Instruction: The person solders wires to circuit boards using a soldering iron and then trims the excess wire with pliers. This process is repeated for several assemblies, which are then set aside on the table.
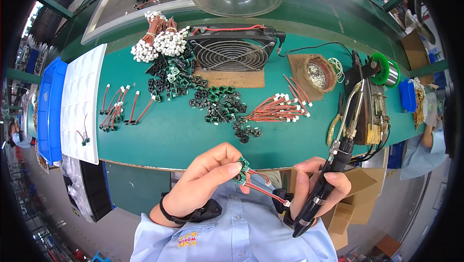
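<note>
Pinched between the thumb and fingers of my left hand (203,177) are small green circuit boards (242,166), held in front of my chest. Two short red wire leads (263,192) with white plugs run from them toward the right. My right hand (342,183) is wrapped round the black handle of a soldering iron (337,160), whose metal front end slants up over the right side of the bench. Beyond my hands lies a heap of black and green boards (220,104). A bunch of loose red leads with white plugs (278,108) is to its right.
A caged fan (232,55) stands behind the heap, beside bundled white-plugged leads (162,42). Wired boards (114,109) lie near a white tray (79,88) and blue bin (50,109). At right are pliers (334,125), a solder dish (316,74) and a green solder spool (380,63).
</note>
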`<state>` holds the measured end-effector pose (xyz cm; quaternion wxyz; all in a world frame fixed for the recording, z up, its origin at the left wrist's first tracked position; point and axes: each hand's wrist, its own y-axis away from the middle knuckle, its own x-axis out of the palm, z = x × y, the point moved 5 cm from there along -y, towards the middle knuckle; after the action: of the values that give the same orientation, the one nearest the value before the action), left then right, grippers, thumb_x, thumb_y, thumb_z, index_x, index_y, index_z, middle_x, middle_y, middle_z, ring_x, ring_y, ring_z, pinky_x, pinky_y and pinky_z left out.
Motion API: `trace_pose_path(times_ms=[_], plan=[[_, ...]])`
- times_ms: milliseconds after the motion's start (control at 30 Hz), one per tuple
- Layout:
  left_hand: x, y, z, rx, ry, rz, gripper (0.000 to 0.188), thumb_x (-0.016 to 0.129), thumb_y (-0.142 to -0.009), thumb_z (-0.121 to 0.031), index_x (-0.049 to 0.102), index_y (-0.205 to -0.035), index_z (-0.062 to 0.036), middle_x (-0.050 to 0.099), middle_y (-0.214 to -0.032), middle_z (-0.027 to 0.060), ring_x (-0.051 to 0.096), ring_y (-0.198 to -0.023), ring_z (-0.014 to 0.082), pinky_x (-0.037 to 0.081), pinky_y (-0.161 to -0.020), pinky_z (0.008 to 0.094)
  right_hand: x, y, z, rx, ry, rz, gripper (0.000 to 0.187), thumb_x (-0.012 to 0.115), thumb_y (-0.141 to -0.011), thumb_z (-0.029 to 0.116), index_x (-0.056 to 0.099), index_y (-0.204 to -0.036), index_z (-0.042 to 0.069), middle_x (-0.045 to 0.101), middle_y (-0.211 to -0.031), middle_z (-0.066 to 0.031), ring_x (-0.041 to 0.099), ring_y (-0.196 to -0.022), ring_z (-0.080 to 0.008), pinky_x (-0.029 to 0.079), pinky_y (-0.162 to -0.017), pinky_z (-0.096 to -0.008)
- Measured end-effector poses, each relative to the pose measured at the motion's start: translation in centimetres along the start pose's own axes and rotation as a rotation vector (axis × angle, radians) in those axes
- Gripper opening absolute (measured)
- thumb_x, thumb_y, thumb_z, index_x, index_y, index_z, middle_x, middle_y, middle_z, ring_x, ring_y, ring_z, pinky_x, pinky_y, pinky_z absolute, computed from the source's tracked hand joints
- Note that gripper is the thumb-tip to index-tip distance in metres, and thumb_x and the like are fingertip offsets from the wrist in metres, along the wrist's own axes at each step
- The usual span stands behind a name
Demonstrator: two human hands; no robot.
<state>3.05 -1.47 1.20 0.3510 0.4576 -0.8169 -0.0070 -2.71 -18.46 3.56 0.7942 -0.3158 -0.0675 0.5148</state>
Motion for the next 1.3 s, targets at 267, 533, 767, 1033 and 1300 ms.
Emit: trace_pose_path(times_ms=[267,533,767,1033,1300], plan=[[0.3,0.0,-0.1,-0.022,0.025,-0.006,0.016,0.047,-0.091,-0.016,0.047,-0.091,-0.0002,0.059,-0.085,0.0149,0.057,-0.077,0.0199,0.048,-0.064,0.0303,-0.2,0.0,-0.2,0.014,0.014,0.021,0.044,0.055,-0.081,-0.007,0.032,-0.114,0.011,0.056,-0.083,-0.0163,0.056,-0.072,-0.019,0.045,-0.067,-0.0292],[0.4,0.2,-0.3,-0.016,0.007,0.025,0.016,0.047,-0.09,-0.016,0.048,-0.091,0.0003,0.058,-0.085,0.015,0.057,-0.078,0.02,0.048,-0.064,0.0306,-0.1,0.0,-0.2,0.031,0.011,0.052,0.044,0.054,-0.081,-0.008,0.032,-0.113,0.012,0.056,-0.085,-0.0176,0.056,-0.073,-0.0192,0.046,-0.066,-0.0287],[0.5,0.4,-0.3,-0.011,0.007,0.049,0.016,0.046,-0.09,-0.015,0.048,-0.091,0.0006,0.058,-0.085,0.0153,0.057,-0.077,0.02,0.047,-0.065,0.0312,0.0,0.1,-0.4,0.036,0.02,0.054,0.044,0.056,-0.081,-0.008,0.032,-0.112,0.012,0.056,-0.086,-0.0177,0.057,-0.073,-0.0197,0.047,-0.066,-0.0296],[0.6,0.5,-0.4,-0.025,-0.005,0.054,0.017,0.046,-0.09,-0.015,0.048,-0.092,0.0009,0.058,-0.085,0.015,0.056,-0.076,0.0197,0.046,-0.066,0.0309,0.1,-0.1,-0.3,0.02,0.062,0.06,0.042,0.056,-0.081,-0.008,0.032,-0.111,0.011,0.056,-0.084,-0.0171,0.057,-0.072,-0.02,0.047,-0.066,-0.0294],[-7.6,1.9,-0.7,0.238,-0.23,-0.487,0.011,0.047,-0.092,-0.012,0.051,-0.097,-0.0034,0.057,-0.085,0.0057,0.054,-0.074,0.0136,0.041,-0.068,0.0246,1.0,0.5,-4.0,0.123,0.048,0.032,0.038,0.06,-0.082,-0.003,0.035,-0.109,0.008,0.061,-0.085,-0.018,0.06,-0.073,-0.0223,0.048,-0.069,-0.0301]])
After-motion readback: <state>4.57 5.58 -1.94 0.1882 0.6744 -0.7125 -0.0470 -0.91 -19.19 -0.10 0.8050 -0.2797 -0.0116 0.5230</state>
